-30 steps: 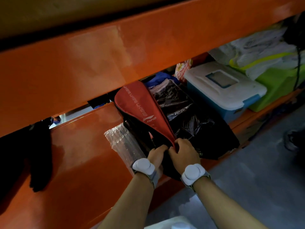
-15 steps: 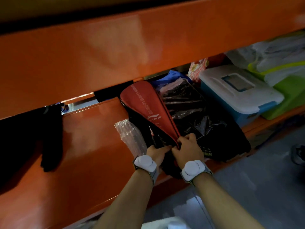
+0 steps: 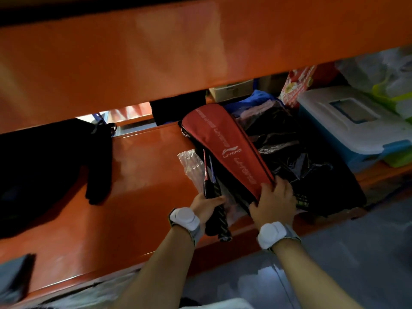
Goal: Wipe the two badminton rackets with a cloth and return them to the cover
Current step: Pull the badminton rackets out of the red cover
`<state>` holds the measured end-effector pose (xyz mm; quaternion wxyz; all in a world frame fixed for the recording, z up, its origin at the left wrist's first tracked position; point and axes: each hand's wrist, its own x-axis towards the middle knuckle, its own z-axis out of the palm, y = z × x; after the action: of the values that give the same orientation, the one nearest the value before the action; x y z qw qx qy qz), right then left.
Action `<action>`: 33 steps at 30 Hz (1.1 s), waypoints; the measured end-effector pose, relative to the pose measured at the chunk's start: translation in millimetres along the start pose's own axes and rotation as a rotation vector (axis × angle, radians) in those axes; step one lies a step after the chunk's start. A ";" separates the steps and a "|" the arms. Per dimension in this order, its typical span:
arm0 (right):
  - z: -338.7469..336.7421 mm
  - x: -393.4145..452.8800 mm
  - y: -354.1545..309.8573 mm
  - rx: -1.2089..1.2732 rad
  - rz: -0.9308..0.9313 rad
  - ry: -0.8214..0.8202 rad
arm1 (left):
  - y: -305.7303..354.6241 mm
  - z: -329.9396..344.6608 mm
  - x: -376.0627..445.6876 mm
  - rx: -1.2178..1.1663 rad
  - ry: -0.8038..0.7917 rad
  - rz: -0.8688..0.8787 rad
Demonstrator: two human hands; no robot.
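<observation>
A red and black racket cover with white lettering lies on the orange shelf, its rounded end pointing away from me. My right hand pinches the cover's narrow near end. My left hand is closed around the black handles of the two rackets, whose thin shafts run up into the cover's open side. The racket heads are hidden inside the cover. I see no cloth that I can tell apart from the dark fabric around.
A wide orange beam crosses above the shelf. Black plastic bags lie right of the cover, then a white-lidded blue box. Bubble wrap lies under the rackets. Dark fabric hangs at left. Grey floor lies below.
The two hands have separated. My left hand has drawn the racket handles out toward me, so the shafts show, while my right hand stays on the cover's end. The camera has moved closer.
</observation>
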<state>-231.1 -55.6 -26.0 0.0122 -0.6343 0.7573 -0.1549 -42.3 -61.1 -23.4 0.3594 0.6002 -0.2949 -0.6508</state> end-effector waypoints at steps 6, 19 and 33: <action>31.3 3.4 -44.7 -0.181 -0.538 -0.330 | -7.2 -15.9 -24.5 -0.090 0.023 0.053; 62.2 12.4 -70.8 -0.390 -0.292 -0.449 | -45.0 -103.2 -87.8 0.031 0.079 0.036; 34.9 47.0 -103.3 -0.392 -0.304 -0.344 | -83.2 -177.1 -149.3 -0.044 0.050 0.061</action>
<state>-133.9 -123.8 -25.0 -0.0057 -0.7477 0.6559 0.1037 127.3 117.3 -25.0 0.3995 0.5990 -0.2895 -0.6308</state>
